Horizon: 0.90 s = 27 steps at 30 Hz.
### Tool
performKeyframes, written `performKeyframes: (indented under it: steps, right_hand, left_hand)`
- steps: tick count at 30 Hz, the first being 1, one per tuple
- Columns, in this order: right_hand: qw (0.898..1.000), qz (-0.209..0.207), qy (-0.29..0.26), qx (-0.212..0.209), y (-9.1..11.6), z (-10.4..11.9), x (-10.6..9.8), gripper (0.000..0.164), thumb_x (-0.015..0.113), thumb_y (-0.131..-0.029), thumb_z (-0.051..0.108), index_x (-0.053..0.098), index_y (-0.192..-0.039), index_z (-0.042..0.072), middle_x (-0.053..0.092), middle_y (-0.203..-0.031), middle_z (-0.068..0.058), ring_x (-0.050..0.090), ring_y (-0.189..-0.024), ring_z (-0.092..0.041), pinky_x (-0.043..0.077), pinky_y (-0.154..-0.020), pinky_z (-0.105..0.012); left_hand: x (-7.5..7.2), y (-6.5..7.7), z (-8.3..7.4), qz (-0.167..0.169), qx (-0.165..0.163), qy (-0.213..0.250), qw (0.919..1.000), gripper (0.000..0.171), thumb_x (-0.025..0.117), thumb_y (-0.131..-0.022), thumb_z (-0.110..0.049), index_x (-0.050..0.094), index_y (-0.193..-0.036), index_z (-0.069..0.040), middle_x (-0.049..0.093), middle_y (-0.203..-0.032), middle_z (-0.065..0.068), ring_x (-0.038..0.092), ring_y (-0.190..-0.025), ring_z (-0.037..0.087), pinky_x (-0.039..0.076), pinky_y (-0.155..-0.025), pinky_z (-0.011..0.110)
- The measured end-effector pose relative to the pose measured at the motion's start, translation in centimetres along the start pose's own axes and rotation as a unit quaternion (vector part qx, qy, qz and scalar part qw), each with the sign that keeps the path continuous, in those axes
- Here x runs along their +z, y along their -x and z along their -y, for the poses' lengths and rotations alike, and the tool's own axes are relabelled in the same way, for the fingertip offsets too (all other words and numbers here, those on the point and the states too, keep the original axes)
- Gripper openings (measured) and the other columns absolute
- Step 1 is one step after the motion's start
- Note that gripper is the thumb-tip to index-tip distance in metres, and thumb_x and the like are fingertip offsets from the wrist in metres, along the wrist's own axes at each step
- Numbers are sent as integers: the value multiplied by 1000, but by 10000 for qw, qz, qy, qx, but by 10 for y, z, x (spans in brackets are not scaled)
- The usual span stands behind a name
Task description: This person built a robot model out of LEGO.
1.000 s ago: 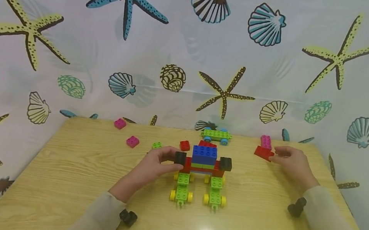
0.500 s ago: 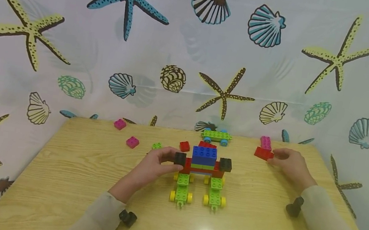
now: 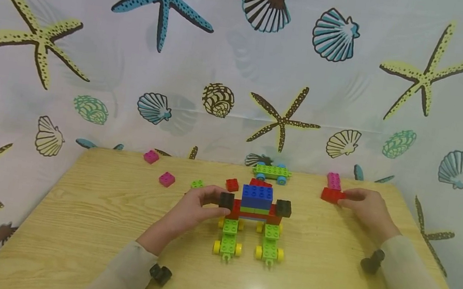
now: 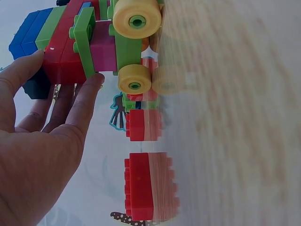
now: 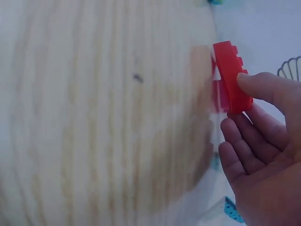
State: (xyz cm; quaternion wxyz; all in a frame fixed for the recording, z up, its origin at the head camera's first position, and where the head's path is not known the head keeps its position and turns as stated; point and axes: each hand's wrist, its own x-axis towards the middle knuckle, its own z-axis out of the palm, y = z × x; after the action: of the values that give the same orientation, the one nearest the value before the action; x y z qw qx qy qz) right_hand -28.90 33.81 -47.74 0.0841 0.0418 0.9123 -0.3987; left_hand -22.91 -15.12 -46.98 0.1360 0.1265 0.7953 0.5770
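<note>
A toy brick build (image 3: 256, 206) stands mid-table on green wheeled bases (image 3: 269, 249) with yellow wheels. It has a blue brick (image 3: 257, 194) on top and a black block at either end of its red layer. My left hand (image 3: 192, 210) grips its left end, thumb in front and fingers behind, around the black block (image 4: 36, 85). At the far right, my right hand (image 3: 369, 211) pinches a red brick (image 5: 230, 77) at its near end, thumb on the studded side. That brick slants to the table in the right wrist view.
A pink brick (image 3: 334, 180) lies just behind the red one. Behind the build are a green base with blue wheels (image 3: 272, 172) and red bricks (image 3: 232, 184). Two pink bricks (image 3: 167, 179) and a green brick (image 3: 197, 184) lie to the left. A patterned curtain (image 3: 241, 67) borders the table.
The red brick at my right hand has turned slightly and now lies straighter across the view, with my fingers and thumb at its right end. My left hand and the build stay put.
</note>
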Motion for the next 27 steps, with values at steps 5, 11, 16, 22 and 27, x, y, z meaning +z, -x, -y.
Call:
performKeyframes:
  steps: [5, 11, 16, 22, 27]
  right_hand:
    - [9995, -104, 105, -276, 10, 15, -5, 57, 75, -108, 33, 64, -152, -2, 62, -158, -29, 61, -139, -47, 53, -120, -61]
    - [9984, -153, -213, -501, 21, 35, -10, 58, 77, -107, 33, 64, -153, 0, 67, -155, -28, 65, -141, -46, 54, -122, -60]
    - [9979, -60, -324, -551, 30, 52, -12, 63, 79, -106, 41, 64, -154, 4, 70, -153, -24, 67, -140, -41, 54, -121, -59]
    - [9955, -91, -292, -892, 46, 81, -7, 54, 81, -105, 34, 69, -149, 5, 75, -145, -22, 74, -131, -38, 60, -113, -51]
    - [9943, -58, -389, -989, 57, 101, -2, 53, 81, -105, 33, 69, -149, 7, 75, -146, -20, 74, -131, -36, 62, -114, -52]
  left_hand:
    - [2, 1, -2, -30, -10, -7, 10000, 36, 83, -103, -21, 73, -137, -17, 75, -140, 5, 62, -148, 35, 48, -129, 61]
    - [3, 2, -4, -78, -87, 9, 9999, 36, 83, -103, -21, 73, -138, -17, 74, -142, 6, 61, -149, 35, 46, -130, 63]
    - [2, 1, -3, -77, -88, -15, 9999, 37, 83, -103, -22, 73, -138, -18, 74, -142, 6, 61, -150, 35, 46, -130, 63]
    - [1, 0, 0, -40, -23, -41, 10000, 38, 83, -103, -23, 72, -140, -19, 74, -142, 5, 60, -151, 36, 46, -130, 63]
    - [2, 0, 1, -29, -26, -38, 10000, 39, 83, -103, -24, 72, -140, -19, 75, -141, 5, 61, -151, 36, 46, -130, 64]
